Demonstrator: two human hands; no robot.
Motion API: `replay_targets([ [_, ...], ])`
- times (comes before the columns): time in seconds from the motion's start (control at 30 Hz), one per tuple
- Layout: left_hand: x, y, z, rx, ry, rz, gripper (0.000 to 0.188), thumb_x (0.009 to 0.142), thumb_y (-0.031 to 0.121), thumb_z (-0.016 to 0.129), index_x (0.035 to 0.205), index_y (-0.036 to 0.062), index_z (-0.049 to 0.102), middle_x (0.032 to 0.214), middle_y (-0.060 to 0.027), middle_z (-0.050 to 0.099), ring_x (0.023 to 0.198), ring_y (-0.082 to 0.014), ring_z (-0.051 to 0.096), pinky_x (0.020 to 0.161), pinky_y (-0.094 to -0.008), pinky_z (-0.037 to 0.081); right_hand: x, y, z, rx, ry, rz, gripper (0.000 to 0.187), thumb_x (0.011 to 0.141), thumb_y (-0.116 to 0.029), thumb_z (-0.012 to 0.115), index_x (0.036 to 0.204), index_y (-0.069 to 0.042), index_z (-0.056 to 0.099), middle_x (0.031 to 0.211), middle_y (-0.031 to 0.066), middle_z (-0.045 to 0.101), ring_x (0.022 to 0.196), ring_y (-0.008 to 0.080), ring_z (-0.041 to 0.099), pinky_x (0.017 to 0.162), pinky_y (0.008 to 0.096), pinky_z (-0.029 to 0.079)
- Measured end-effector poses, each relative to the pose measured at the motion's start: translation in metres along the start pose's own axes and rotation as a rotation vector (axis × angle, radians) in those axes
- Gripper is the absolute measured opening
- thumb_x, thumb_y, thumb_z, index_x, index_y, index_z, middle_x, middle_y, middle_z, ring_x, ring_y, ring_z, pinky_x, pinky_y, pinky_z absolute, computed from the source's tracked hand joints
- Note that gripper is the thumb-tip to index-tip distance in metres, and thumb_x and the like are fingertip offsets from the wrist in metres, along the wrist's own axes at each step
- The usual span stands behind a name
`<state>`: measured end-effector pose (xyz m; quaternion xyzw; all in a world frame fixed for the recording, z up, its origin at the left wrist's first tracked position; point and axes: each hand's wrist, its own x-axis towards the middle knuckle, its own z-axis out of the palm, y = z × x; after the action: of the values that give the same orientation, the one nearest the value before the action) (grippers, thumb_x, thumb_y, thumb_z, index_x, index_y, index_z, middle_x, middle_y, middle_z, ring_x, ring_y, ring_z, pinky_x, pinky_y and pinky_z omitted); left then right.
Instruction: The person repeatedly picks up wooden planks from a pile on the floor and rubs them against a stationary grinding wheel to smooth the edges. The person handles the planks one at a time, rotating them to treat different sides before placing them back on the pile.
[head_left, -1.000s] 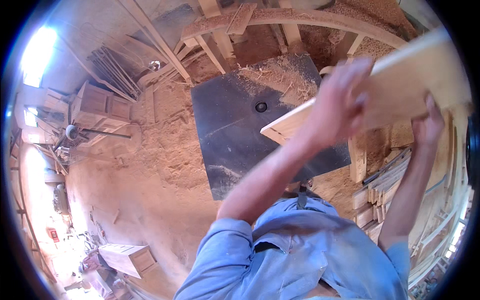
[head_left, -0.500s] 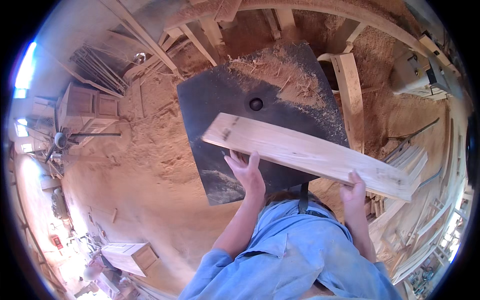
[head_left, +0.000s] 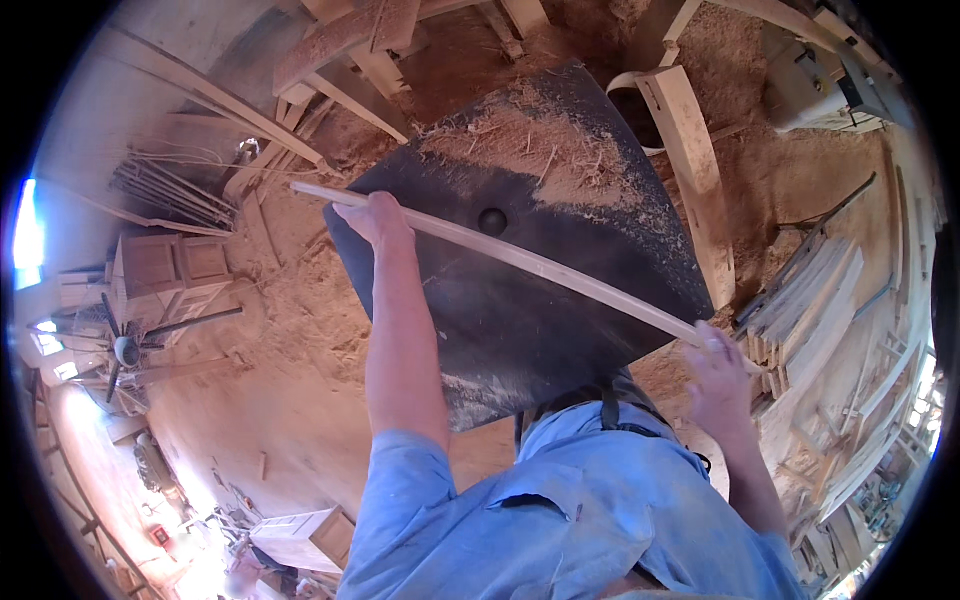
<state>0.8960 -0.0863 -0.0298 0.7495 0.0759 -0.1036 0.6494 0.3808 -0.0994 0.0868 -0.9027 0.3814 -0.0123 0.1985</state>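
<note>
A pale wooden board (head_left: 560,275) is turned on edge, so only its narrow side shows. It slants across a black machine table (head_left: 480,330) with a round dark fitting (head_left: 492,221) just beyond the board. My left hand (head_left: 380,215) is closed round the board near its far left end, the fingers partly hidden behind the wood. My right hand (head_left: 718,375), slightly blurred, grips the board's near right end past the table's edge. Whether the board touches the table cannot be made out.
Sawdust and shavings (head_left: 540,150) are heaped on the table's far part. A thick curved timber (head_left: 692,170) stands at its right. Stacked boards (head_left: 810,300) lie farther right. A fan (head_left: 127,350) and a wooden cabinet (head_left: 155,270) stand at the left.
The board has gone from showing its broad face to standing on edge. My left hand has moved away and leftward to its far end, while my right hand has shifted slightly.
</note>
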Motion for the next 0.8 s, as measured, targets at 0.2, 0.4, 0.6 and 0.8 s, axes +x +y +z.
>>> replay_targets([
  [0.2, 0.02, -0.019, 0.015, 0.0, -0.009, 0.029, 0.07, 0.086, -0.005, 0.052, 0.153, 0.0026, 0.03, 0.135, -0.0181, 0.051, 0.113, -0.0282, 0.06, 0.092, -0.039, 0.052, -0.038, 0.069, 0.01, 0.328, 0.123, 0.233, 0.045, 0.073, 0.002, 0.071, 0.118, -0.004, 0.066, 0.119, 0.0194, 0.068, 0.105, 0.0399, 0.065, 0.094, 0.0462, 0.051],
  [0.4, 0.008, -0.004, 0.007, 0.117, -0.049, 0.022, 0.066, 0.09, -0.005, 0.049, 0.153, 0.0052, 0.033, 0.139, -0.0168, 0.051, 0.119, -0.0272, 0.058, 0.097, -0.0385, 0.051, -0.045, 0.112, -0.001, 0.251, -0.174, 0.362, 0.042, 0.073, 0.0, 0.069, 0.114, -0.004, 0.067, 0.109, 0.0208, 0.07, 0.099, 0.042, 0.066, 0.086, 0.0475, 0.053],
  [0.6, -0.046, -0.015, 0.019, -0.011, -0.12, 0.192, 0.075, 0.078, -0.011, 0.049, 0.15, 0.0027, 0.037, 0.127, -0.0158, 0.055, 0.106, -0.0261, 0.06, 0.086, -0.0361, 0.053, -0.091, 0.143, 0.01, 0.112, -0.22, 0.273, 0.04, 0.072, 0.001, 0.067, 0.112, -0.002, 0.067, 0.103, 0.0203, 0.071, 0.093, 0.0421, 0.067, 0.082, 0.0497, 0.053],
  [0.8, -0.154, -0.04, 0.019, -0.117, -0.229, 0.152, 0.089, 0.068, -0.018, 0.05, 0.152, 0.0018, 0.033, 0.132, -0.0143, 0.052, 0.11, -0.0253, 0.059, 0.088, -0.0315, 0.051, -0.218, 0.181, 0.026, 0.147, -0.097, 0.282, 0.038, 0.075, 0.005, 0.067, 0.112, -0.001, 0.068, 0.104, 0.0209, 0.072, 0.097, 0.0402, 0.068, 0.086, 0.0468, 0.055],
])
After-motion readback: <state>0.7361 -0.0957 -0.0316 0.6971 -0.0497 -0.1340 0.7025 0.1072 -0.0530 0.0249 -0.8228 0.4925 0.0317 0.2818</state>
